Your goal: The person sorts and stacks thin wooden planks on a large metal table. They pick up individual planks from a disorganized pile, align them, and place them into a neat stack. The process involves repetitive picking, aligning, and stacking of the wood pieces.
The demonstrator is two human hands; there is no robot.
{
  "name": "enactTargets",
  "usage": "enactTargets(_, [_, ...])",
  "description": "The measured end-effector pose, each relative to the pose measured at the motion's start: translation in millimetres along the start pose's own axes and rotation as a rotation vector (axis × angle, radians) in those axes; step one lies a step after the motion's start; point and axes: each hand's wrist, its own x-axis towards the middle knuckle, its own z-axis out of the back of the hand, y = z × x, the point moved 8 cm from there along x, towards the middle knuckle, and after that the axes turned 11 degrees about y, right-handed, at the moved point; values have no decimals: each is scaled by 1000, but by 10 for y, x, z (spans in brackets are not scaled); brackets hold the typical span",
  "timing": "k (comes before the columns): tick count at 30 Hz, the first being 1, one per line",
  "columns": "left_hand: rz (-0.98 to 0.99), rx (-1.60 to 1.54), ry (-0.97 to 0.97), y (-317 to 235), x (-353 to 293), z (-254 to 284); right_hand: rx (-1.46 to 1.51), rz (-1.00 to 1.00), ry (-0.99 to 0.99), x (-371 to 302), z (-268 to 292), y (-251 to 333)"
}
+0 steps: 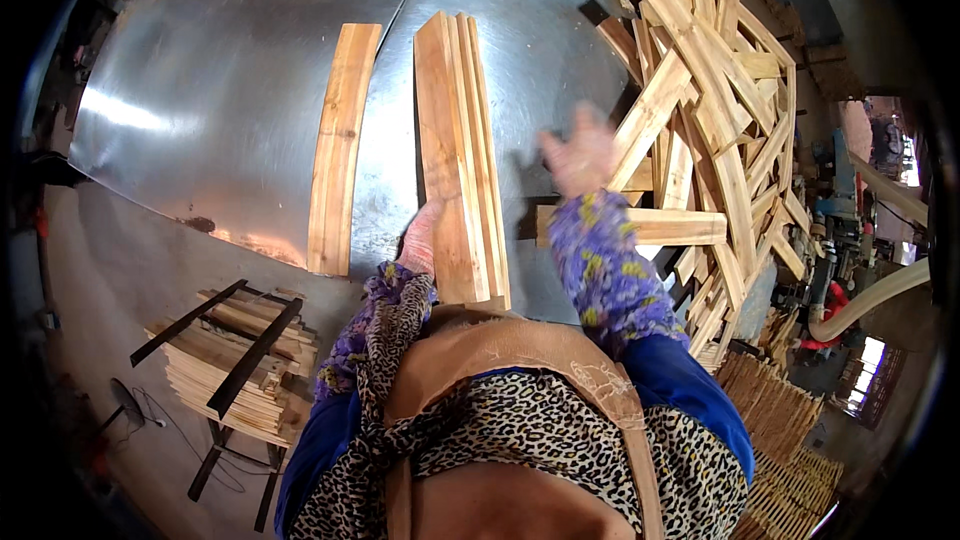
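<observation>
The left hand [420, 240] lies against the near left side of the grouped boards [455, 150] on the metal table [230, 70], its grip indeterminable, while the right hand [582, 152], blurred, fingers spread, is near the board heap [715, 120] at right.

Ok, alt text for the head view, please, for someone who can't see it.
A person's left hand is at the left side of closely grouped wooden planks on a metal-topped table; the open right hand, motion-blurred, is beside a jumbled plank heap. A single plank lies to the left.
</observation>
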Motion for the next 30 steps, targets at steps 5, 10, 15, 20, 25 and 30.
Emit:
enactTargets(5, [18,223,36,-88,56,-150,-67,-438,-340,560,353,-1414])
enactTargets(10, [13,38,76,-156,211,-297,912,30,-325,122,82,-1248])
enactTargets(15, [-11,95,41,10,66,-1083,1519,451,56,-707,-600,-538])
enactTargets(20, [26,46,103,157,321,-594,1157,448,502,-1009,-1550,-410])
enactTargets(25, [-58,137,131,-95,314,-70,-293,583,1,-1099,-790,-1348])
enactTargets(30, [32,8,292,-200,198,-451,-567,499,35,-497,-763,-2190])
